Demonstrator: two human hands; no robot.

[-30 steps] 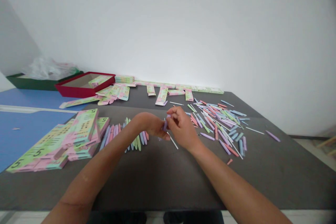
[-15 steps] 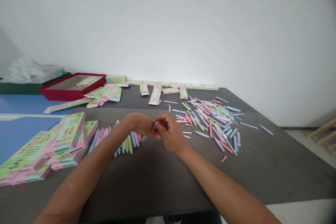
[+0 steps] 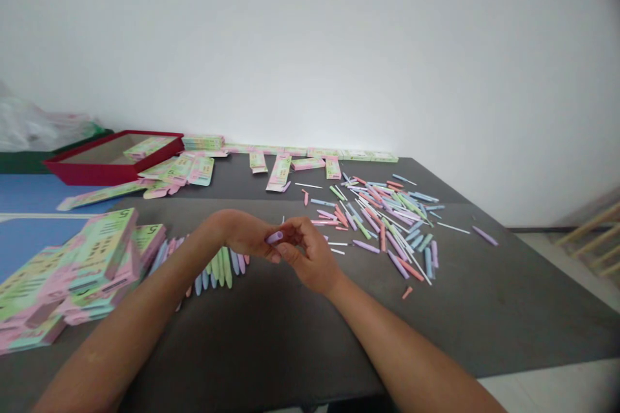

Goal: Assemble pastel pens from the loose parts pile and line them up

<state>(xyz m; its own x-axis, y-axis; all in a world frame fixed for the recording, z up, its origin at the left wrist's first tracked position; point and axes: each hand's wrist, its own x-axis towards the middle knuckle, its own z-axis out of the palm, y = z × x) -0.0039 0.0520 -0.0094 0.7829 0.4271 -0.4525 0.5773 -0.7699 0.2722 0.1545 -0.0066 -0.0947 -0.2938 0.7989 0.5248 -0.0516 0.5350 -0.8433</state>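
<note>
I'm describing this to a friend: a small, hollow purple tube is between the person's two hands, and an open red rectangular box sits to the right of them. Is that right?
Not quite: the open red rectangular box sits to the left of the hands, as the head view shows. The small, hollow purple tube is between them.

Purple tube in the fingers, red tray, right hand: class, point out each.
Purple tube (image 3: 274, 238): head view, middle of its side.
Red tray (image 3: 92, 174): head view, front wall.
Right hand (image 3: 312, 257): head view, its middle.

Purple tube (image 3: 274, 237) between the fingers (image 3: 292, 254) now tipped from near upright, its hollow end newly visible
</note>
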